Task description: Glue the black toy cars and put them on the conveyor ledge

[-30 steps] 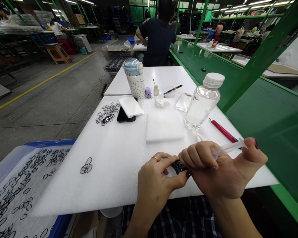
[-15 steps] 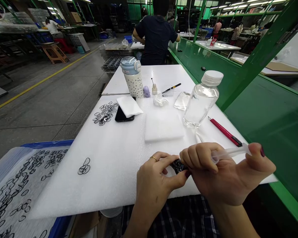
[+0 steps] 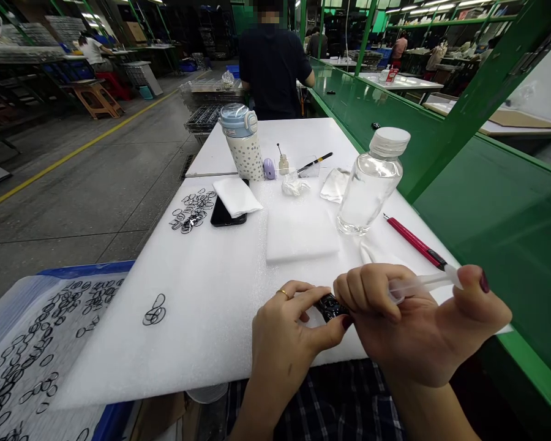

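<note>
Between the thumb and fingers of my left hand (image 3: 287, 334) is a small glossy black part (image 3: 330, 307). My right hand (image 3: 413, 321) is wrapped round a translucent plastic syringe (image 3: 408, 286), its thumb pressed on the end of the plunger. The syringe's tip is hidden by the curled fingers, close against the black part; whether it touches I cannot tell. Both hands are over the near edge of the white foam-covered table (image 3: 202, 343). Left of them lie a few thin black rings (image 3: 155, 313).
A clear bottle (image 3: 371, 184) and red craft knife (image 3: 416, 242) stand and lie at right. A foam pad (image 3: 302, 236) is ahead. A phone (image 3: 227, 214), tumbler (image 3: 243, 144) and ring pile (image 3: 193, 211) are farther left. A blue-edged tray (image 3: 112, 266) holds many rings. A co-worker (image 3: 273, 67) sits beyond.
My hands keep almost the same pose on the black part and syringe. The view has shifted slightly. The co-worker ahead has leaned left and lowered an arm.
</note>
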{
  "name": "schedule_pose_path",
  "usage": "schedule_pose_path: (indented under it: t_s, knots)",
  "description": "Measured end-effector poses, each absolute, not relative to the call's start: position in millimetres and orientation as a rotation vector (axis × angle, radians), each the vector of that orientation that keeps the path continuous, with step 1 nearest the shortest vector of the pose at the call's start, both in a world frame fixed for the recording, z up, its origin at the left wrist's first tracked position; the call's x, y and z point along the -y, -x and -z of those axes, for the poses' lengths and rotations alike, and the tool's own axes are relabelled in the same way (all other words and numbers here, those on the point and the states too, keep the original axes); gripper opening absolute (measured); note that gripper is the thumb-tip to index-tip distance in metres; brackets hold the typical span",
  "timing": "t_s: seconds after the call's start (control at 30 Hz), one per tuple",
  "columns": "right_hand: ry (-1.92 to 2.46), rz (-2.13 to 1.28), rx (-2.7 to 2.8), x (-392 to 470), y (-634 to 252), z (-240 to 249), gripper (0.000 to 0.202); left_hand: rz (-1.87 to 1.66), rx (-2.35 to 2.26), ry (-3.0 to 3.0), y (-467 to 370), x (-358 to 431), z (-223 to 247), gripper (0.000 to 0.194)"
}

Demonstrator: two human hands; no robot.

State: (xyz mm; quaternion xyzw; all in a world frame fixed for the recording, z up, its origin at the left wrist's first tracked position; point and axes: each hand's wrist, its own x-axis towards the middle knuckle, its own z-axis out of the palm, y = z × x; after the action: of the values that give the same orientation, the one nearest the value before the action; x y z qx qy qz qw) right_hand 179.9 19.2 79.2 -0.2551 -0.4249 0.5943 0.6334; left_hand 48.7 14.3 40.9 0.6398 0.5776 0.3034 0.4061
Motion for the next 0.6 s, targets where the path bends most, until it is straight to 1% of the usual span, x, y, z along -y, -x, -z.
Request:
schedule_pose_path:
  t_s: [0.17, 0.33, 0.43, 0.5, 0.53, 0.6]
  knots:
    - [0.643, -1.318, 0.978, -16.6, -175.9, -81.9, 0.064, -0.760, -1.449, -1.620, -48.3, -14.4, -42.1, 0.028]
    - [0.707, -1.302, 1.016, -16.5, -172.5, -102.1, 0.067, -0.746, -1.467, -1.657, -47.5, -14.1, -40.7, 0.028]
    - [0.698, -1.134, 1.065, -47.0, -168.6, -109.2, 0.067, -0.743, -1.469, -1.704, -46.6, -11.7, -37.7, 0.033]
    - [0.723, -1.022, 1.102, -78.1, -163.1, -103.0, 0.064, -0.735, -1.459, -1.755, -45.3, -9.9, -35.3, 0.040]
    - [0.745, -1.016, 1.181, -92.6, -160.5, -97.5, 0.059, -0.732, -1.451, -1.782, -44.3, -9.2, -34.1, 0.042]
    - [0.946, -1.065, 1.326, -111.1, -158.8, -86.3, 0.050, -0.728, -1.439, -1.825, -42.0, -8.6, -32.2, 0.045]
